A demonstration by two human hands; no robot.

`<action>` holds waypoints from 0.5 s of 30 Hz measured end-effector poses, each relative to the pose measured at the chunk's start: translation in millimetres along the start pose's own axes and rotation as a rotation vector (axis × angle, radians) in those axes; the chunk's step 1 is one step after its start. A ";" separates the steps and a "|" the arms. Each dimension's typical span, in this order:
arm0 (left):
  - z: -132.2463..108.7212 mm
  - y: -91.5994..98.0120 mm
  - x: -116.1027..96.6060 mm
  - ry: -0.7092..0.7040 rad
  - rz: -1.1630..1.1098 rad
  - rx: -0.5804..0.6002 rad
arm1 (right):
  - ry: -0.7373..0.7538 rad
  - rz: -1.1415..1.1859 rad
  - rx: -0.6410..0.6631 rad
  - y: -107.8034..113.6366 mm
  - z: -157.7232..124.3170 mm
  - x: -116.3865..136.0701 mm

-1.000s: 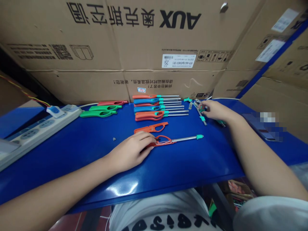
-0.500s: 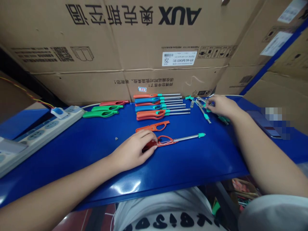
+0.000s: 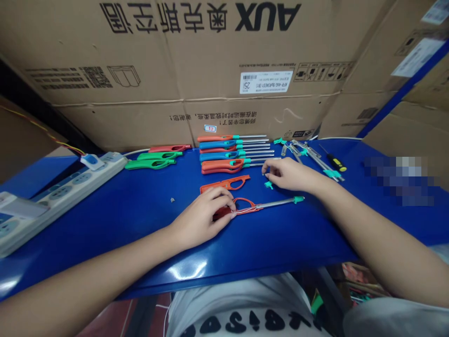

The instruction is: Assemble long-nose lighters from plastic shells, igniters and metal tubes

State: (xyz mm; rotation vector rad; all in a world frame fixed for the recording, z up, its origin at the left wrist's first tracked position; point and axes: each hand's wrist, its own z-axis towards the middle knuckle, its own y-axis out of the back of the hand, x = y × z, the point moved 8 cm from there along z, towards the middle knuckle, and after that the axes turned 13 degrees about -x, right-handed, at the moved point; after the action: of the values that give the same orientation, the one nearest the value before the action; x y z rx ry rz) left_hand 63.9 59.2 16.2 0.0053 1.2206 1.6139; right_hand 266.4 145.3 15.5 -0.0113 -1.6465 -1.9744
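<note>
My left hand (image 3: 205,216) lies curled over the handle end of an open red lighter body (image 3: 245,205), pinning it to the blue table (image 3: 122,220). The lighter's metal tube with a teal tip (image 3: 280,202) points right. My right hand (image 3: 289,174) hovers just above that tube, fingers pinched together, with a small teal part (image 3: 269,185) at the thumb tip. A loose orange handle shell (image 3: 224,183) lies just beyond my left hand.
Assembled lighters (image 3: 233,152) are lined up at the back, with green handle shells (image 3: 150,161) to their left. Metal tubes (image 3: 310,153) and a screwdriver (image 3: 335,162) lie back right. A power strip (image 3: 59,189) is at left, a tiny screw (image 3: 172,200) nearby, cardboard boxes (image 3: 196,70) behind.
My right hand left the pile of tubes at the back right and came left and nearer, to just above the red lighter body. My left hand stayed put.
</note>
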 end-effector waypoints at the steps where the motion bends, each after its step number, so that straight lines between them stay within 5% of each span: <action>1: -0.1 -0.1 0.5 0.003 0.000 -0.001 | 0.027 -0.006 0.018 0.9 -1.4 1.0; 6: 0.0 0.7 2.7 0.008 -0.012 -0.016 | 0.235 0.094 0.127 5.9 -8.3 -1.4; 15: -1.8 6.2 0.8 -0.038 0.003 -0.044 | 0.207 0.070 0.183 1.4 -8.1 -4.4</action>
State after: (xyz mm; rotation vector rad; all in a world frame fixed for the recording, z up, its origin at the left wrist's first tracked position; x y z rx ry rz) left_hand 58.2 59.0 19.2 0.0101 1.1560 1.6363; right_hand 273.4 139.6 13.2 0.1954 -1.6591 -1.7048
